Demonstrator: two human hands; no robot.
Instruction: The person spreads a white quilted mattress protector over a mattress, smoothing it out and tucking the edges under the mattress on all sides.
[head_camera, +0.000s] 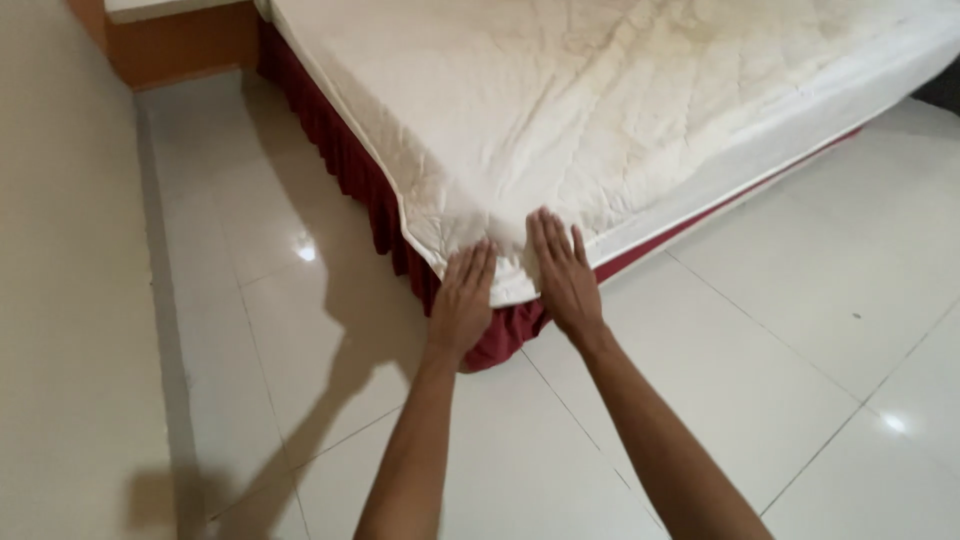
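Note:
A bed with a white quilted mattress cover (600, 110) fills the upper middle of the head view, its near corner pointing toward me. A dark red pleated skirt (350, 170) hangs below the mattress edge. My left hand (462, 300) lies flat, fingers together, on the left side of that corner. My right hand (562, 275) lies flat on the right side of the corner, fingers slightly apart. Both palms press on the white cover and hold nothing.
Glossy white floor tiles (780, 330) surround the bed. A beige wall (60, 280) runs along the left. An orange-brown wooden headboard base (180, 45) stands at the top left, beyond a narrow strip of floor.

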